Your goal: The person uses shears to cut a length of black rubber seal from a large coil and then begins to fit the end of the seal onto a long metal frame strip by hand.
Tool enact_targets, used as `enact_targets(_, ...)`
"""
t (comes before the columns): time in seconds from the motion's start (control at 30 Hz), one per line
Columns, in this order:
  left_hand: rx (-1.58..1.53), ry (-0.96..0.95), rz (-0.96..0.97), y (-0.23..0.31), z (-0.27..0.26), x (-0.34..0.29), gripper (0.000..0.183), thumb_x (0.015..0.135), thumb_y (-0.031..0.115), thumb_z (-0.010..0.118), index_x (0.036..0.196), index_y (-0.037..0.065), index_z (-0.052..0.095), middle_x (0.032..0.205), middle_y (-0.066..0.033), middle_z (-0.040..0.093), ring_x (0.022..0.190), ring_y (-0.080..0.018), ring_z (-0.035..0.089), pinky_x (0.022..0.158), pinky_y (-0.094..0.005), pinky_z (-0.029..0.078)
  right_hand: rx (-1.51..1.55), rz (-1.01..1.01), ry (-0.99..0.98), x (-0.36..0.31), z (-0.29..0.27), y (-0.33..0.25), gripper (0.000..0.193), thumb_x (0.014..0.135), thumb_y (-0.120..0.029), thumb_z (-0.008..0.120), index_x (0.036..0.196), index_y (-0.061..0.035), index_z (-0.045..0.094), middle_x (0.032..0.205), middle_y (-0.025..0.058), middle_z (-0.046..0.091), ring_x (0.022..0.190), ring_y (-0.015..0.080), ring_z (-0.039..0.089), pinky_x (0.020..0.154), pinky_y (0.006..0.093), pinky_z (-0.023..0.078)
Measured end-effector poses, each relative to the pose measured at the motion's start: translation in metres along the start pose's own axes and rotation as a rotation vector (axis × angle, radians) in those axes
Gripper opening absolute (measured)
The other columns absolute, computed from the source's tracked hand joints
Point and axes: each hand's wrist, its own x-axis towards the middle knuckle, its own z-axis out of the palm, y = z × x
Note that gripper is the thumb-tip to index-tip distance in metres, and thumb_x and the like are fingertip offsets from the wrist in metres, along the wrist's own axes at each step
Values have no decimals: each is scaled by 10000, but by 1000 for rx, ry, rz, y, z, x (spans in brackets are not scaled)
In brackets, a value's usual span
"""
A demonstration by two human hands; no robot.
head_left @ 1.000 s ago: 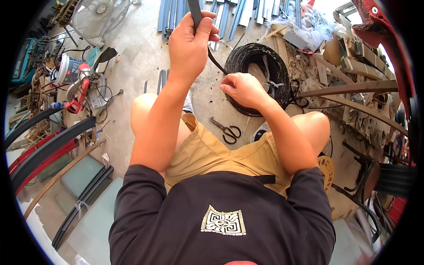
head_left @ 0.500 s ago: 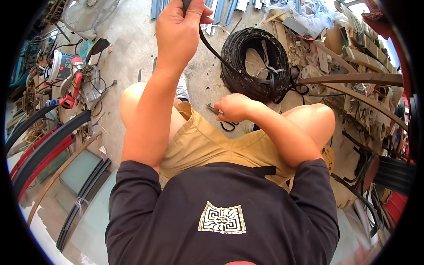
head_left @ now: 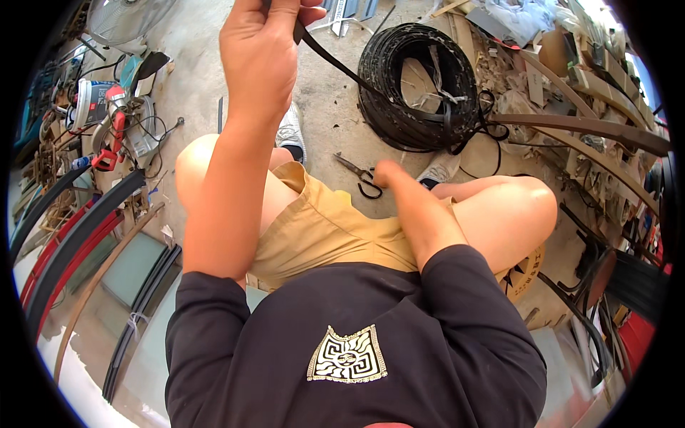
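My left hand (head_left: pixel 260 53) is raised at the top of the view, its fingers closed around a flat black strip (head_left: pixel 332 65). The strip slants down from the hand to a big coil of black stripping (head_left: pixel 371 107) on the floor. Dark scissors (head_left: pixel 349 165) lie on the concrete between my feet, blades toward the upper left. Beside their handles is my right hand (head_left: pixel 386 173), seen end-on; its fingers are hidden, and I cannot tell whether it touches the near handle.
A red power tool (head_left: pixel 114 128) and a white bucket (head_left: pixel 91 103) stand at left among cables. Curved dark profiles (head_left: pixel 85 239) and glass panes (head_left: pixel 132 267) lie lower left. Brown curved strips (head_left: pixel 585 125) and scrap fill the right. A fan (head_left: pixel 128 21) is upper left.
My right hand has shifted right, off the scissors, exposing more of them. My left hand still grips the strip. The whole view has shifted slightly.
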Motion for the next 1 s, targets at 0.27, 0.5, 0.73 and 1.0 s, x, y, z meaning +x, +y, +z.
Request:
enact_targets(0.27, 21, -41, 12, -3, -22, 5, 209, 1117, 139, 569, 1232, -11, 660, 967, -78, 711, 889, -151, 675, 867, -293, 551, 598, 398, 90, 5, 11, -72, 419, 915, -231, 745, 1285, -36, 722, 1393, 192, 678, 1277, 363, 658, 1041, 462, 551)
enact_targets(0.5, 26, -71, -159, -13, -23, 6, 279, 1127, 207, 538, 1333, 29, 597, 1043, -73, 660, 934, -178, 668, 1038, -454, 560, 379, 369, 429, 14, 41, -47, 259, 961, -135, 624, 1214, -91, 660, 1235, 143, 686, 1179, 316, 684, 944, 435, 587)
enact_targets(0.73, 14, -16, -198, -17, -25, 22, 301, 1130, 239, 528, 1357, 48, 581, 1046, -51, 644, 931, -168, 643, 1065, -458, 537, 142, 311, 488, 29, 52, -53, 116, 963, -160, 600, 1059, -143, 664, 1008, 56, 699, 1017, 266, 724, 760, 439, 626)
enact_targets(1.0, -164, 169, -236, -25, -36, 25, 303, 1118, 265, 560, 1329, 47, 565, 1032, -73, 699, 984, -222, 706, 992, -393, 580, -31, 240, 784, 27, 40, -40, 110, 968, -189, 582, 1056, -174, 646, 1006, 34, 691, 969, 232, 685, 781, 402, 565)
